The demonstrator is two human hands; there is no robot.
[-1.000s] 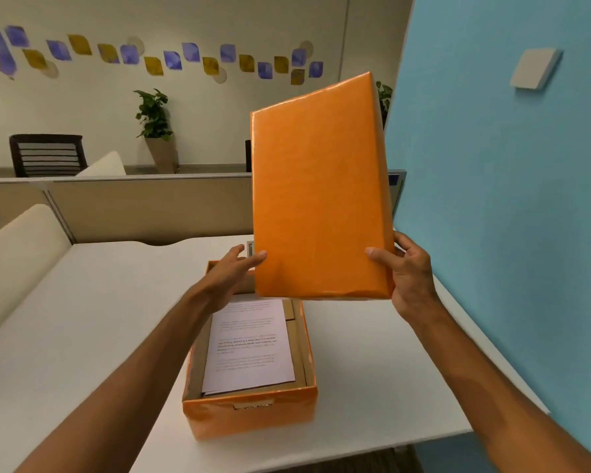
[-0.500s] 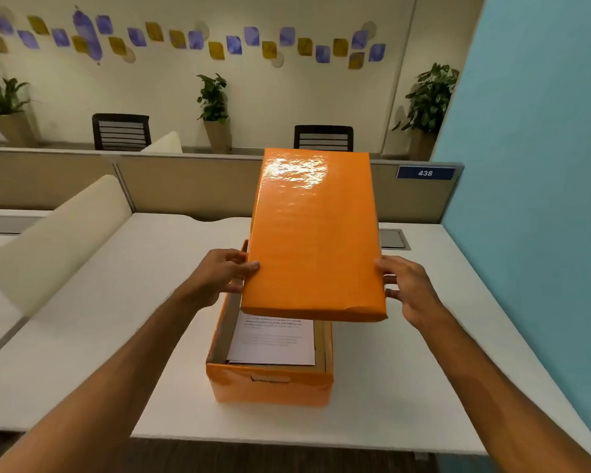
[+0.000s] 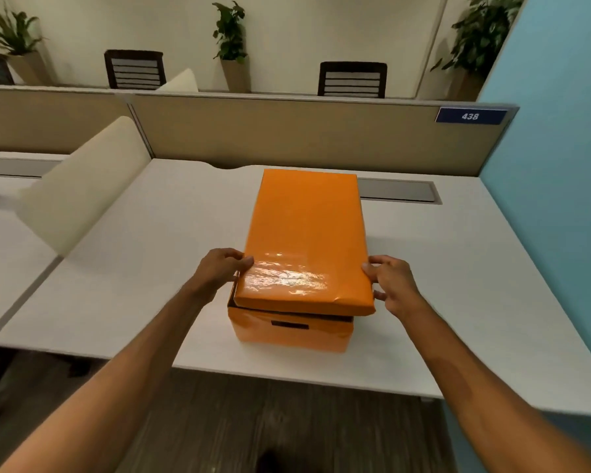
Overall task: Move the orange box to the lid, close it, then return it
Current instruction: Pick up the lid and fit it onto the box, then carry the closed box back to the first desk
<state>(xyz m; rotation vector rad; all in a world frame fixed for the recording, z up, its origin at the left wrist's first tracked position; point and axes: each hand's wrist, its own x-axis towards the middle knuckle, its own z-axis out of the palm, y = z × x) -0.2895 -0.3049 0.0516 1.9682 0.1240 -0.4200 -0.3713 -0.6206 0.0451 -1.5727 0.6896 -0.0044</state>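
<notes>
The orange box (image 3: 289, 331) stands on the white desk (image 3: 458, 285) near its front edge, a dark handle slot in its near face. The glossy orange lid (image 3: 307, 233) lies over the box, shifted slightly right, with a dark gap showing under its near left corner. My left hand (image 3: 220, 269) grips the lid's near left edge. My right hand (image 3: 391, 285) holds the near right edge, fingers spread along its side. The box's contents are hidden under the lid.
A beige partition (image 3: 287, 131) with a blue sign reading 438 (image 3: 470, 116) backs the desk. A blue wall (image 3: 560, 165) stands on the right. A cream curved divider (image 3: 82, 186) rises on the left. A grey cable hatch (image 3: 398, 190) lies behind the box.
The lid came down from an upright, raised hold to lie flat on the box, covering the papers inside. Both hands lowered with it.
</notes>
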